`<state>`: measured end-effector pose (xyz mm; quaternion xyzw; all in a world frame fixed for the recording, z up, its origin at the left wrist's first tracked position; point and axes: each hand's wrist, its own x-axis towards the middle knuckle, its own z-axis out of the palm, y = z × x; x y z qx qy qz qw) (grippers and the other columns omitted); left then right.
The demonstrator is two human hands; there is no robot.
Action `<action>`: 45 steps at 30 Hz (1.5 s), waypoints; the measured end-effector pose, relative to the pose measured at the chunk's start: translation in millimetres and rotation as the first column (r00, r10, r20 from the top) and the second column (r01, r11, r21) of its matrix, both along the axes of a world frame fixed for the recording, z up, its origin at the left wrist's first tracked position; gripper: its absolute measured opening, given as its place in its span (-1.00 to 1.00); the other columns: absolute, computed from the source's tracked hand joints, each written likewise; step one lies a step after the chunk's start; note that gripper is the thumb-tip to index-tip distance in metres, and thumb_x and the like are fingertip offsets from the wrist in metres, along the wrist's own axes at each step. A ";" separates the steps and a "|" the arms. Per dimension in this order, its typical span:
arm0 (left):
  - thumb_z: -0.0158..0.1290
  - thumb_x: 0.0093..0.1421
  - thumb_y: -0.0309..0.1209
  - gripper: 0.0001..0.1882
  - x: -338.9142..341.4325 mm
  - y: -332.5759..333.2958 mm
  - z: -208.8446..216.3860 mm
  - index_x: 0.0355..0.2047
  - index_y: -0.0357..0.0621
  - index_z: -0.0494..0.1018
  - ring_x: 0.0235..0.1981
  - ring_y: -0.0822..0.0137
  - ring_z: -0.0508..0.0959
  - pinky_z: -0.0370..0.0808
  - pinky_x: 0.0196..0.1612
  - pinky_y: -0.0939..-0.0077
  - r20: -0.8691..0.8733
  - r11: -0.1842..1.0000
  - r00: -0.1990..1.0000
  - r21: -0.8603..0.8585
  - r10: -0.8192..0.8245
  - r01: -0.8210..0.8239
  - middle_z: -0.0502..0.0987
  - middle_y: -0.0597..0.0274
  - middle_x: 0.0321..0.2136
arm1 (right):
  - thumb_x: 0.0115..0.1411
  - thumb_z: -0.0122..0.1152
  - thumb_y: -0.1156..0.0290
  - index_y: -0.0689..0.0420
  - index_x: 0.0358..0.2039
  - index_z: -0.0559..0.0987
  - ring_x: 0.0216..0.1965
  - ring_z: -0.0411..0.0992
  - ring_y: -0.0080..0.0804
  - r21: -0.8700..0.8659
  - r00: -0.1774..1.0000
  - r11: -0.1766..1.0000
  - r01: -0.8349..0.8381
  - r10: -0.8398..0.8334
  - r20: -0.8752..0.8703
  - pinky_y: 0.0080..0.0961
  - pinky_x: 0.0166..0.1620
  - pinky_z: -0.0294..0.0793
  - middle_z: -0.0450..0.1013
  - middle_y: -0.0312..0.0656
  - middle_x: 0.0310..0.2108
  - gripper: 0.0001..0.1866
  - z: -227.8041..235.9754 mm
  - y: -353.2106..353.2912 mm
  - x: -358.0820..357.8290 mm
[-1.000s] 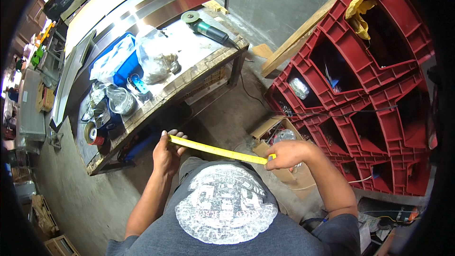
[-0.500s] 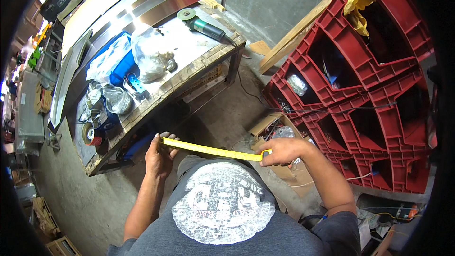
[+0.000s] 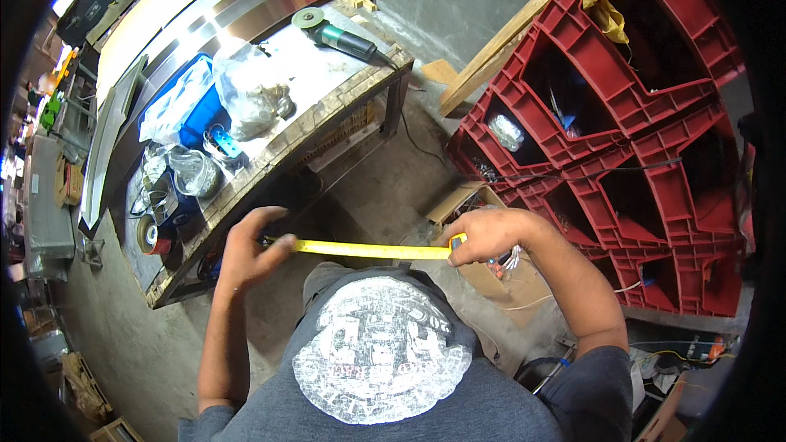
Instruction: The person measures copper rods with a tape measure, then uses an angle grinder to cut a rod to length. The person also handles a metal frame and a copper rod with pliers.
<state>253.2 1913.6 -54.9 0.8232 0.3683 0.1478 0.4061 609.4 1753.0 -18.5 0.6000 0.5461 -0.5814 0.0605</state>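
A yellow tape measure blade (image 3: 368,250) stretches between my hands in front of my shirt, nearly level with a slight sag. My right hand (image 3: 494,236) is wrapped round the tape measure's case (image 3: 457,247), of which only a small yellow and dark part shows. At the other end, my left hand (image 3: 252,250) holds the blade's tip beside the thumb. Its index finger is raised away from the blade, and the lower fingers are partly hidden.
On the workbench (image 3: 270,151) at left lie an angle grinder (image 3: 336,36), a blue bin (image 3: 201,110), plastic bags (image 3: 246,98), tape rolls (image 3: 150,235) and long metal strips (image 3: 237,16). Red compartment shelving (image 3: 594,151) stands at right, with a cardboard box (image 3: 463,200) by it.
My left hand has shifted left and up, its index finger lifting off the thumb. My right hand has risen, and the blade has gone from slanting to nearly level.
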 end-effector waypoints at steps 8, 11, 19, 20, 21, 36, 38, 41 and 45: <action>0.17 -0.01 -0.24 -0.65 83.3 -32.3 0.9 -0.30 -0.24 0.50 -0.33 -0.07 0.59 0.50 -0.22 0.13 -0.211 0.896 0.874 -0.033 -0.439 0.442 0.58 -0.10 -0.43 | 0.02 0.21 0.02 0.15 -0.05 0.58 -0.35 0.54 -0.32 -0.058 0.997 0.996 -0.069 0.072 0.039 -0.43 -0.24 0.50 0.58 -0.09 -0.37 -0.43 15.0 30.5 -10.4; 0.15 -0.03 -0.24 -0.67 88.0 -36.0 0.2 -0.35 -0.24 0.51 -0.38 -0.07 0.59 0.51 -0.26 0.12 -0.201 0.919 0.899 -0.007 -0.388 0.395 0.57 -0.09 -0.50 | 0.01 0.22 -0.01 0.14 -0.06 0.59 -0.32 0.54 -0.31 -0.042 0.998 0.997 -0.064 0.065 0.027 -0.43 -0.22 0.49 0.57 -0.07 -0.36 -0.42 14.1 32.5 -9.9; 0.16 -0.05 -0.25 -0.68 89.2 -38.9 0.7 -0.37 -0.24 0.52 -0.42 -0.04 0.60 0.52 -0.29 0.17 -0.214 0.924 0.905 0.025 -0.367 0.381 0.57 -0.08 -0.52 | 0.00 0.23 -0.01 0.14 -0.05 0.59 -0.31 0.53 -0.28 -0.056 0.996 0.996 -0.063 0.066 0.051 -0.41 -0.20 0.49 0.57 -0.05 -0.33 -0.42 17.7 32.5 -8.7; 0.17 -0.06 -0.27 -0.69 88.9 -38.4 0.2 -0.37 -0.25 0.52 -0.43 -0.02 0.61 0.53 -0.31 0.23 -0.212 0.926 0.905 0.011 -0.368 0.379 0.58 -0.07 -0.51 | 0.00 0.22 -0.01 0.13 -0.04 0.59 -0.30 0.53 -0.27 -0.059 0.996 0.996 -0.067 0.071 0.054 -0.41 -0.20 0.49 0.57 -0.05 -0.32 -0.41 16.4 33.3 -8.5; 0.18 -0.06 -0.29 -0.70 88.6 -38.7 -0.6 -0.38 -0.26 0.53 -0.43 0.01 0.62 0.54 -0.32 0.28 -0.211 0.927 0.906 -0.003 -0.368 0.376 0.59 -0.06 -0.50 | 0.00 0.22 -0.01 0.12 -0.04 0.59 -0.29 0.53 -0.26 -0.061 0.996 0.996 -0.072 0.075 0.057 -0.40 -0.19 0.49 0.57 -0.05 -0.32 -0.41 15.4 33.3 -8.6; 0.17 -0.07 -0.27 -0.71 86.5 -44.9 -6.1 -0.39 -0.21 0.55 -0.43 -0.04 0.59 0.51 -0.31 0.18 -0.136 0.937 0.927 -0.026 -0.349 0.349 0.57 -0.05 -0.54 | 0.00 0.19 -0.01 0.08 0.00 0.57 -0.18 0.51 -0.14 -0.080 0.980 0.984 -0.157 0.166 0.113 -0.33 -0.08 0.46 0.56 0.02 -0.22 -0.41 16.3 35.9 -8.1; 0.17 -0.07 -0.27 -0.71 86.7 -45.1 -6.6 -0.39 -0.21 0.55 -0.43 -0.03 0.59 0.51 -0.31 0.18 -0.130 0.935 0.927 -0.026 -0.353 0.353 0.57 -0.04 -0.53 | 0.00 0.19 -0.01 0.08 0.01 0.56 -0.15 0.51 -0.13 -0.077 0.974 0.982 -0.174 0.184 0.136 -0.33 -0.06 0.46 0.56 0.02 -0.21 -0.39 17.4 35.9 -9.1; 0.18 -0.07 -0.27 -0.72 88.4 -45.7 -6.4 -0.38 -0.20 0.56 -0.43 -0.02 0.60 0.52 -0.31 0.19 -0.120 0.935 0.927 -0.051 -0.354 0.351 0.57 -0.04 -0.53 | -0.01 0.19 -0.01 0.07 0.02 0.55 -0.13 0.51 -0.11 -0.078 0.967 0.979 -0.188 0.199 0.158 -0.33 -0.03 0.45 0.55 0.04 -0.18 -0.38 16.5 34.7 -10.3; 0.18 -0.07 -0.27 -0.72 90.1 -46.4 -3.8 -0.38 -0.18 0.57 -0.42 -0.01 0.60 0.52 -0.30 0.20 -0.152 0.937 0.924 -0.056 -0.350 0.345 0.58 -0.05 -0.53 | -0.02 0.19 0.01 0.07 0.03 0.55 -0.10 0.50 -0.09 -0.095 0.968 0.979 -0.180 0.193 0.160 -0.33 0.00 0.44 0.54 0.06 -0.15 -0.39 16.5 34.2 -10.3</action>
